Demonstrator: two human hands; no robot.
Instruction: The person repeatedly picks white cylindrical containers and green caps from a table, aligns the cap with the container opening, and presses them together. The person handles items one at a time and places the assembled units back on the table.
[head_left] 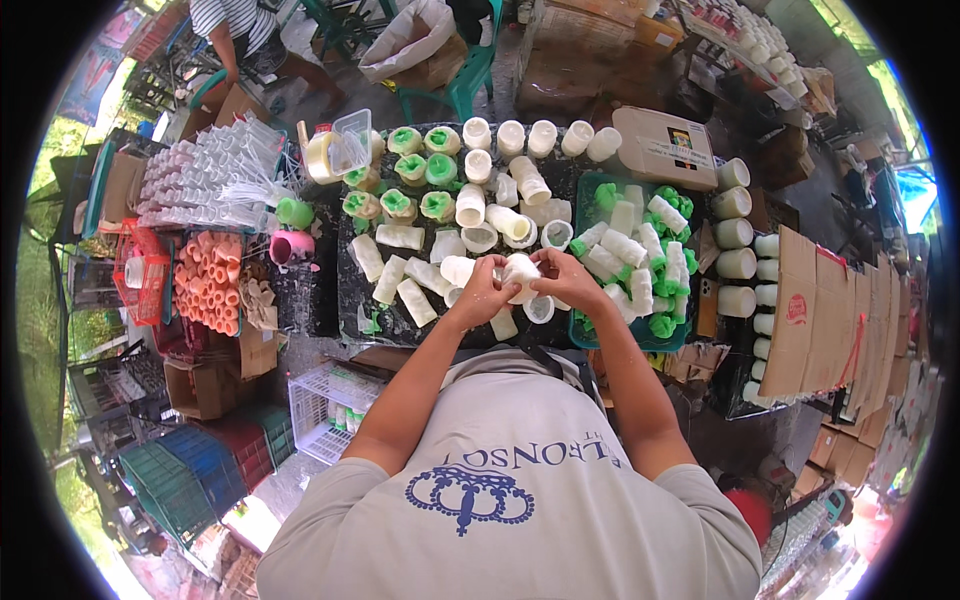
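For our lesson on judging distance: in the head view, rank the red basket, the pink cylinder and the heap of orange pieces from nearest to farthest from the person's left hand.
1. Pink cylinder: left of the left hand.
2. Heap of orange pieces: farther left, past the cylinder.
3. Red basket: farthest left, beyond the orange pieces.

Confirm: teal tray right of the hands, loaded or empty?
Loaded: white cylinders and green pieces are heaped in the teal tray.
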